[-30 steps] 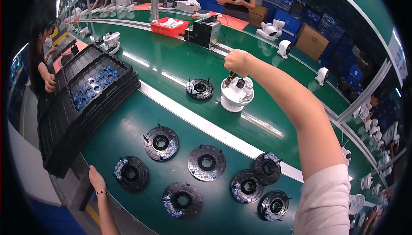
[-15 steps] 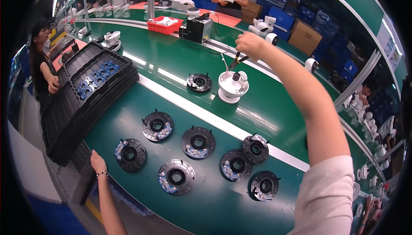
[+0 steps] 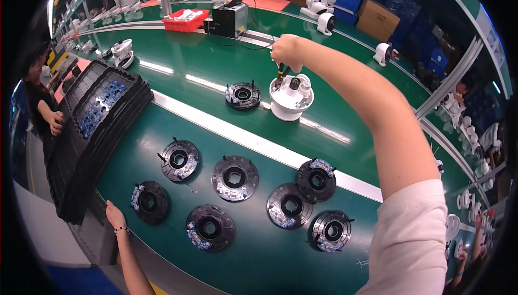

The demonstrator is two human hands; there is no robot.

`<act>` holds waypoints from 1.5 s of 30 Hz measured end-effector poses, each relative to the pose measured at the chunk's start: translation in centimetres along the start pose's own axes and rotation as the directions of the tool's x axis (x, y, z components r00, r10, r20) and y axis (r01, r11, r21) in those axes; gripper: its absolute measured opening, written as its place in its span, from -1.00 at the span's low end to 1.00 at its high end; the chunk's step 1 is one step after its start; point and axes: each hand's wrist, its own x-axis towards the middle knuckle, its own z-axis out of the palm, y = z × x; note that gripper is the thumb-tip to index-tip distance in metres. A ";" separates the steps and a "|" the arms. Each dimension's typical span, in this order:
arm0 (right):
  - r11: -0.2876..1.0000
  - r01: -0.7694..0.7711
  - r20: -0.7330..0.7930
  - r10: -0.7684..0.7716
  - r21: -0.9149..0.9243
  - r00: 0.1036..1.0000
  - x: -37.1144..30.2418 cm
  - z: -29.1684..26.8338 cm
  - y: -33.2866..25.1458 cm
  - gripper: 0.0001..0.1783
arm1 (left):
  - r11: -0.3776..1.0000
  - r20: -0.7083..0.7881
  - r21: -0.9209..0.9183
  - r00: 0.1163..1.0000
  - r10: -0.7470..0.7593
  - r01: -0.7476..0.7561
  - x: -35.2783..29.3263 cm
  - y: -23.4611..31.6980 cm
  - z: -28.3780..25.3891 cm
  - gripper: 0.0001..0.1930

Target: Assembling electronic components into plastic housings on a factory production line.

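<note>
My right hand (image 3: 286,50) is closed round the yellow-and-black handles of a pair of pliers (image 3: 280,72). Their jaws point down into a white round camera housing (image 3: 287,112), which stands on the green conveyor surface with a small black cylinder and a clear part on top. Just left of the housing lies a black ring-shaped disc (image 3: 242,96) with a small circuit board on it. My left hand (image 3: 115,217), a bead bracelet on its wrist, is at the table's near left edge, fingers stretched out and holding nothing that I can see.
Several black discs with circuit boards (image 3: 235,178) lie across the near table. Stacked black trays (image 3: 97,128) with blue boards stand at the left, a co-worker's hand on them. Farther back are a red bin (image 3: 186,21) and a black box with cables (image 3: 229,20).
My right hand has moved left and down, bringing the pliers lower into the white housing. The view has shifted slightly. My left hand stays by the table edge.
</note>
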 end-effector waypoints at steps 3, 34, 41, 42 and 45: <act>0.999 0.019 0.043 -0.017 -0.049 0.999 -0.1 -0.7 -0.5 -0.68 | 1.000 -0.036 -0.005 0.999 -0.026 0.026 0.4 -0.8 0.1 -0.43; 0.883 -0.326 -0.352 0.440 0.339 0.826 -13.3 9.6 -0.5 -0.62 | 0.179 0.251 -0.461 0.065 0.966 -0.869 -19.7 51.6 11.1 -0.74; 0.879 -0.269 -0.341 0.411 0.394 0.845 -13.2 13.7 -1.0 -0.58 | 0.166 0.225 -0.540 0.048 0.973 -0.825 -20.5 53.4 15.6 -0.94; 0.879 -0.229 -0.357 0.391 0.419 0.849 -13.2 14.3 -0.9 -0.57 | 0.192 0.236 -0.521 0.076 0.969 -0.832 -20.6 53.8 15.7 -0.94; 0.887 -0.110 -0.414 0.315 0.449 0.854 -13.6 15.7 -0.6 -0.55 | 0.405 0.308 -0.608 0.267 0.913 -0.684 -20.8 54.8 16.9 -0.91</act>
